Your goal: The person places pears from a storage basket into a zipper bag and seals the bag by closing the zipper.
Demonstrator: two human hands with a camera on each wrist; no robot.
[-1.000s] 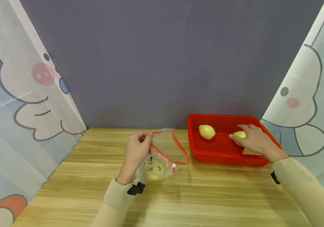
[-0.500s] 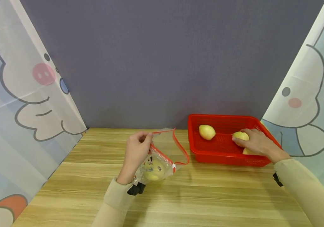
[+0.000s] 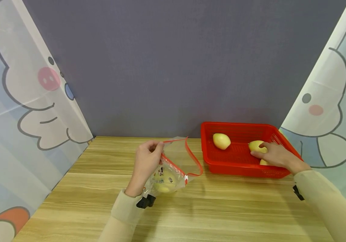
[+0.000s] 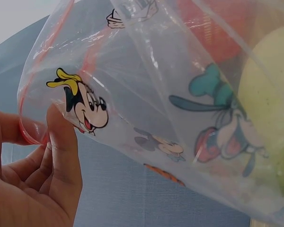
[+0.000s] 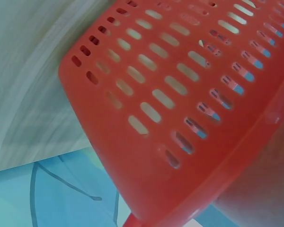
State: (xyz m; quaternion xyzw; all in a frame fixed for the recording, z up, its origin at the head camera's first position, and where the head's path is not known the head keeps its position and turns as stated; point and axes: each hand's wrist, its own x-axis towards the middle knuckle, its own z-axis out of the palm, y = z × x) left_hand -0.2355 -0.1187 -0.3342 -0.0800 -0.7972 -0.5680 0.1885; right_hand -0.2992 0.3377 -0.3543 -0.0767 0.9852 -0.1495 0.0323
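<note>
My left hand (image 3: 148, 158) pinches the rim of a clear zip bag (image 3: 181, 158) with a red zip edge and cartoon prints, its mouth spread toward the right. Pale yellow fruit (image 4: 270, 80) shows through the plastic in the left wrist view. My right hand (image 3: 274, 155) reaches into the red basket (image 3: 239, 169), thumb and forefinger on the right side of a yellow pear (image 3: 254, 146). Below that hand, another pear (image 3: 264, 162) is partly covered. In the right wrist view the basket's slotted wall (image 5: 146, 94) hides the fingers.
One more yellow pear (image 3: 221, 141) lies at the left inside the basket. Basket and bag are on a wooden table (image 3: 209, 211). A grey panel (image 3: 173, 67) stands behind, with cartoon-print curtains (image 3: 33, 111) at both sides.
My right hand has shifted from above the pear to its right side, and the pear has turned slightly. The left hand and the bag stay nearly still.
</note>
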